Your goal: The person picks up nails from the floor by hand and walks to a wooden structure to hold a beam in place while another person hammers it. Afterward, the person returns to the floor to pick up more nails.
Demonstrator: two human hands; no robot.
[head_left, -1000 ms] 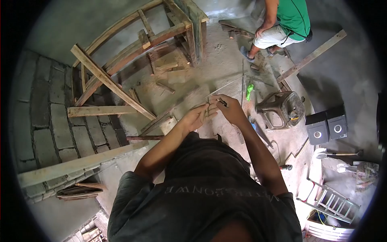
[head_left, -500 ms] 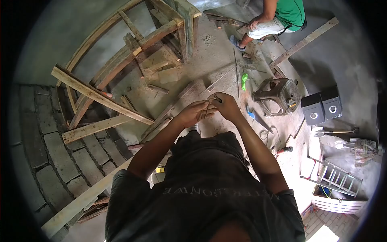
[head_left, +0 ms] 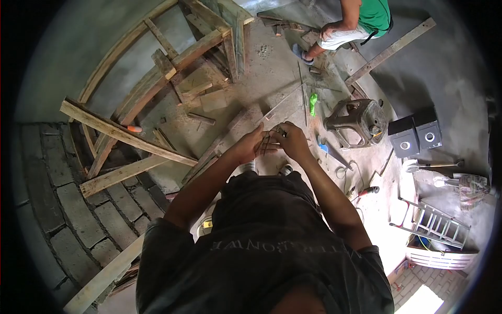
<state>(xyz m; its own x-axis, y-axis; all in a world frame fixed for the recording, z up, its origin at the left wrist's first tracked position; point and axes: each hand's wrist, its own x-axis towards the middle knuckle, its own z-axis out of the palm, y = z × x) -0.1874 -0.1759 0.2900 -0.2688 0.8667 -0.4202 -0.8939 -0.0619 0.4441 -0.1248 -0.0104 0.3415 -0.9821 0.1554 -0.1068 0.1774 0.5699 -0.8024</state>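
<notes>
My left hand (head_left: 251, 145) is in front of my waist, palm turned inward and cupped, with its thumb raised. Several thin dark nail-like pieces (head_left: 265, 143) lie across its fingers. Beside it, my right hand (head_left: 294, 140) is closed, thumb and fingers pinched on a small dark piece (head_left: 282, 131) of the same kind. The fingertips of both hands meet or nearly meet. The pieces are too small to make out exactly.
A curved timber frame (head_left: 141, 94) with a leaning plank (head_left: 128, 131) stands left. On the right are a worn plastic stool (head_left: 355, 123), a handsaw (head_left: 337, 155), black boxes (head_left: 415, 135) and a ladder (head_left: 434, 222). A person in green (head_left: 372, 18) is at the far side. Wood scraps litter the floor.
My left thumb has lifted away from the pieces, and more of them show across the left fingers. My right hand stays pinched beside it. The view has shifted slightly.
</notes>
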